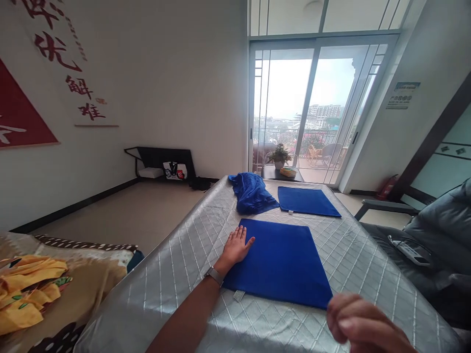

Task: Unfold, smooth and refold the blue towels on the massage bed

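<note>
A flat blue cloth (281,260) with straight edges lies on the table in front of me, a small white label at its near edge. My left hand (237,245) rests palm down on its left edge, fingers stretched out, a watch on the wrist. By the near right corner is my right hand (362,321), its fingers curled in and slightly blurred. Whether anything is between those fingers is hidden. Farther back lies a second flat blue cloth (309,201), also labelled. To its left sits a crumpled blue cloth (252,193) in a loose heap.
A silver quilted cover (176,274) drapes the table. At right stands a dark armchair (434,245) with a power strip (412,250) on it. Yellow fabric (29,289) lies at left. Beyond the table are a potted plant (280,157) and sliding glass doors (316,108).
</note>
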`<state>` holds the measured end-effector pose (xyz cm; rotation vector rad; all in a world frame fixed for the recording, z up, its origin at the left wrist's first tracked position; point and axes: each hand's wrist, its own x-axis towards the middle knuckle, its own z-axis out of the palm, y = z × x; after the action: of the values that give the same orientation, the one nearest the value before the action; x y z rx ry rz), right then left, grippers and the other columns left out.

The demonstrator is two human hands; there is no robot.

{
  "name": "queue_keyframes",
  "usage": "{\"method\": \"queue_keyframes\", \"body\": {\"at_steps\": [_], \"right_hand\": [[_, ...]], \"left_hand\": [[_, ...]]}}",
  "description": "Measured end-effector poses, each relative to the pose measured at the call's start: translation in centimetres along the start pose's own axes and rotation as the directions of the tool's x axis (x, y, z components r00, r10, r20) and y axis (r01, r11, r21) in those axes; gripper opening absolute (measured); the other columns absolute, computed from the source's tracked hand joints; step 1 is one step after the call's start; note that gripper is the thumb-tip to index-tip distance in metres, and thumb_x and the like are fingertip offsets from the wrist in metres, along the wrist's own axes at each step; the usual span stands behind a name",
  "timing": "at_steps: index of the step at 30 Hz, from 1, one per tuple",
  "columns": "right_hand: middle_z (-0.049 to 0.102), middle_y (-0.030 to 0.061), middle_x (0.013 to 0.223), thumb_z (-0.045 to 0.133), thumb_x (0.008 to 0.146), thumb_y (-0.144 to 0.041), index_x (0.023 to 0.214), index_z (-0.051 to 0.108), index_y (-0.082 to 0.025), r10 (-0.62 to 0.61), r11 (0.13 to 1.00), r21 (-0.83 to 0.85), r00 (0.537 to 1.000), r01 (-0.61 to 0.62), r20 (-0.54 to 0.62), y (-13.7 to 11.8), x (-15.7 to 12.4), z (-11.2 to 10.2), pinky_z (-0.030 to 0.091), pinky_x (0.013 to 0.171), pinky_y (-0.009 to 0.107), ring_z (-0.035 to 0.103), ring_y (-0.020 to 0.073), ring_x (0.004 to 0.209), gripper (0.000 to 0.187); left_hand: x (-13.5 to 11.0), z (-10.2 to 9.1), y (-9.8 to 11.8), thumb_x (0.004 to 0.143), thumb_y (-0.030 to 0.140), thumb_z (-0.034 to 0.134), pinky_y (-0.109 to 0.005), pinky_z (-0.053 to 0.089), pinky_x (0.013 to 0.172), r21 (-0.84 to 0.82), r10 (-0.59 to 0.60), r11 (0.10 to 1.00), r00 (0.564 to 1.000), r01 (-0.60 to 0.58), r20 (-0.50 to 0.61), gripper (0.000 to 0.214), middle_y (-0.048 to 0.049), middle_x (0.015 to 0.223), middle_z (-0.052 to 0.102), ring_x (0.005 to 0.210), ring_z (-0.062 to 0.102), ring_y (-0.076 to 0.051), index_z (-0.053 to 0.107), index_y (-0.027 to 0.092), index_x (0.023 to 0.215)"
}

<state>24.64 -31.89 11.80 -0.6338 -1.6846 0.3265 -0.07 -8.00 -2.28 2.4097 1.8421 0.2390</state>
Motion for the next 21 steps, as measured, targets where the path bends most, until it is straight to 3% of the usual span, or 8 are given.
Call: {"method": "queue_keyframes", "body": {"at_steps": [2,4,7,10,11,13,16,21], "right_hand": [[0.068,0.0000,0.072,0.068,0.093,-0.038,0.091,0.070,-0.027,0.139,0.985,-0.089,0.987,-0.146,-0.083,1.9,0.9,-0.2,0.053,0.056,0.028,0.064,0.0162,0.065,0.010],[0.066,0.0003,0.063,0.065,0.093,-0.048,0.071,0.066,-0.025,0.322,0.919,-0.189,0.935,-0.347,-0.150,4.8,1.9,-0.6,0.050,0.052,0.027,0.060,0.0154,0.056,0.032],[0.069,0.0031,0.064,0.044,0.098,-0.062,0.058,0.060,-0.024,0.471,0.818,-0.315,0.875,-0.482,-0.115,10.0,2.2,-1.3,0.054,0.063,0.029,0.065,0.0172,0.061,0.057],[0.077,0.0093,0.108,0.035,0.101,-0.057,0.088,0.075,-0.022,0.550,0.711,-0.526,0.835,-0.466,0.003,14.6,0.5,-1.4,0.054,0.096,0.038,0.070,0.0246,0.104,0.055],[0.072,0.0112,0.126,0.033,0.101,-0.054,0.106,0.075,-0.019,0.584,0.655,-0.608,0.811,-0.448,0.032,15.8,-0.4,-1.3,0.047,0.107,0.041,0.064,0.0261,0.121,0.055],[0.053,0.0135,0.151,0.031,0.101,-0.048,0.139,0.060,-0.012,0.670,0.519,-0.756,0.739,-0.398,0.071,17.6,-2.1,-1.0,0.032,0.120,0.044,0.043,0.0260,0.144,0.060],[0.030,0.0129,0.165,0.030,0.101,-0.047,0.157,0.035,-0.006,0.778,0.358,-0.885,0.618,-0.296,0.108,18.9,-4.0,-0.6,0.017,0.126,0.045,0.021,0.0236,0.154,0.069],[0.019,0.0108,0.168,0.022,0.103,-0.045,0.161,0.024,-0.008,0.819,0.251,-0.933,0.571,-0.258,0.062,19.3,-4.4,-0.4,0.012,0.126,0.045,0.014,0.0226,0.155,0.069]], "left_hand": [[0.0,0.0,0.0,0.101,0.067,0.007,-0.048,0.020,0.125,0.004,0.006,1.000,1.000,-0.006,-0.002,0.086,-0.0188,0.165,0.024,0.154,0.021,-0.029,0.030,0.007,0.158],[0.1,0.0,0.0,0.101,0.067,0.007,-0.048,0.019,0.125,0.013,0.003,1.000,1.000,-0.003,0.001,0.087,-0.0192,0.166,0.023,0.154,0.021,-0.029,0.030,0.007,0.158],[0.2,0.1,0.0,0.101,0.066,0.007,-0.047,0.018,0.125,0.019,-0.016,1.000,1.000,0.015,0.016,0.087,-0.0195,0.166,0.021,0.155,0.020,-0.029,0.027,0.005,0.159],[0.3,0.3,0.0,0.102,0.065,0.007,-0.047,0.019,0.125,0.031,-0.014,0.999,1.000,0.014,0.013,0.086,-0.0200,0.166,0.021,0.155,0.020,-0.029,0.027,0.003,0.159],[0.3,0.4,-0.1,0.102,0.065,0.007,-0.047,0.019,0.125,0.036,-0.012,0.999,1.000,0.012,0.009,0.086,-0.0202,0.166,0.022,0.155,0.020,-0.030,0.027,0.003,0.158],[0.2,0.4,-0.2,0.102,0.064,0.008,-0.047,0.020,0.125,0.046,-0.012,0.999,1.000,0.012,0.000,0.085,-0.0203,0.166,0.023,0.154,0.021,-0.030,0.028,0.003,0.158],[0.1,0.3,-0.2,0.103,0.063,0.011,-0.047,0.020,0.125,0.052,-0.015,0.999,1.000,0.017,-0.021,0.083,-0.0202,0.165,0.026,0.154,0.024,-0.030,0.030,0.004,0.158],[-1.0,-0.4,1.7,0.104,0.061,0.016,-0.049,0.023,0.125,0.035,0.028,0.999,0.996,-0.025,-0.083,0.078,-0.0185,0.162,0.033,0.152,0.027,-0.031,0.035,0.007,0.157]]}}
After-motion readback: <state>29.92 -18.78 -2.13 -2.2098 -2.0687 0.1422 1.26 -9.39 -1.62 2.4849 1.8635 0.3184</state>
